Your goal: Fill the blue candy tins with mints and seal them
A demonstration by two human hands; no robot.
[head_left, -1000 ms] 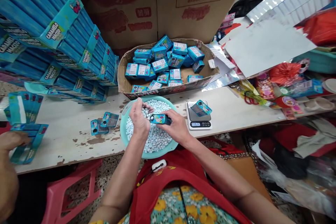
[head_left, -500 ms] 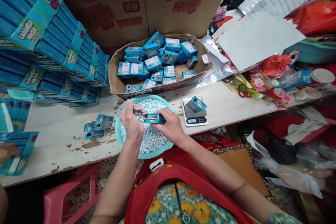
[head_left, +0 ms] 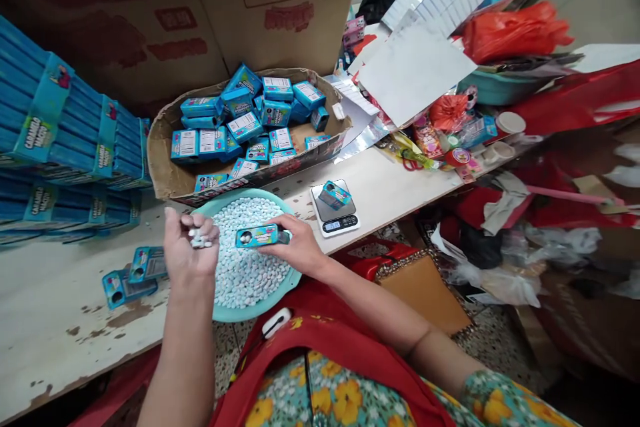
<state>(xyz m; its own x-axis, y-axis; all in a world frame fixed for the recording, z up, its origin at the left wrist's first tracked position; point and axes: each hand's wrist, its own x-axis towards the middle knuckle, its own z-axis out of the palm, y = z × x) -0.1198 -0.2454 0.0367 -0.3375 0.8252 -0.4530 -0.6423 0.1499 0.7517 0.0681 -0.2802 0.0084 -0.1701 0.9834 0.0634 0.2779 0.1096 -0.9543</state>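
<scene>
My right hand grips a small blue candy box by its right end. A round hole in the box's upward face shows pale candies inside. To the left, my left hand is cupped palm up, fingers curled around several pale candies. Both hands are over a turquoise basin heaped with small pale candies. On a digital scale to the right lies a flattened blue box. Two more flat blue boxes lie on the table left of the basin.
Behind the basin, a cut-down cardboard tray holds many closed blue boxes. Stacked blue display packs stand at left. White sheets, red bags and loose packaging crowd the right. A large carton forms the back.
My left hand has drawn away leftward from the box and turned palm up with candies in it. My right hand still holds the box. The camera view has swung right.
</scene>
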